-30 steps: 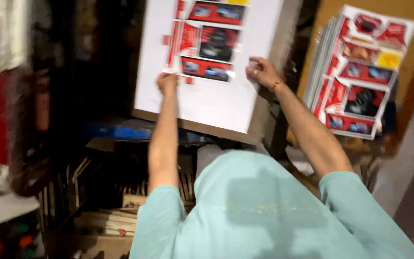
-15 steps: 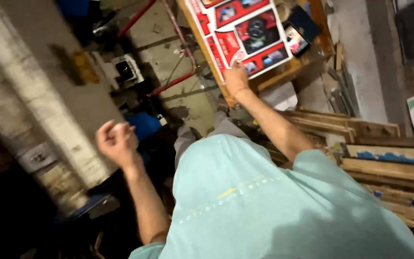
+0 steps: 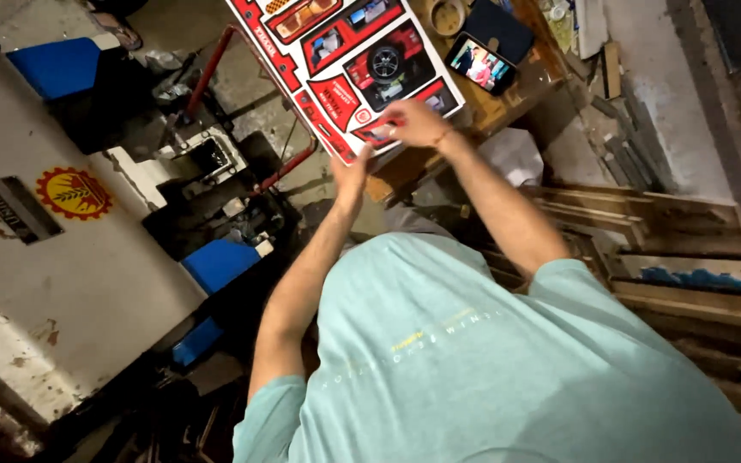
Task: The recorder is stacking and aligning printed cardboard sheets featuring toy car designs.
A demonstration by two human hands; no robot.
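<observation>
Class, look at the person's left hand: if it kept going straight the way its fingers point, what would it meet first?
The left hand points up at the red-and-white printed sheet; its fingertips already seem to touch the sheet's lower edge, though depth is unclear.

- Right hand (image 3: 418, 123) grips the near edge of the red-and-white printed sheet (image 3: 349, 60).
- Left hand (image 3: 352, 167) touches the sheet's lower edge.
- Phone (image 3: 481, 63) lies on the wooden desk (image 3: 508, 99).

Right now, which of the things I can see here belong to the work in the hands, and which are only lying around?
In the work:
- printed red-and-white card sheet, flat on the wooden table
- right hand, on the sheet's near edge
- left hand, at the sheet's near corner

Only lying around:
- phone with lit screen
- dark flat case
- grey machine
- wooden frames
</observation>
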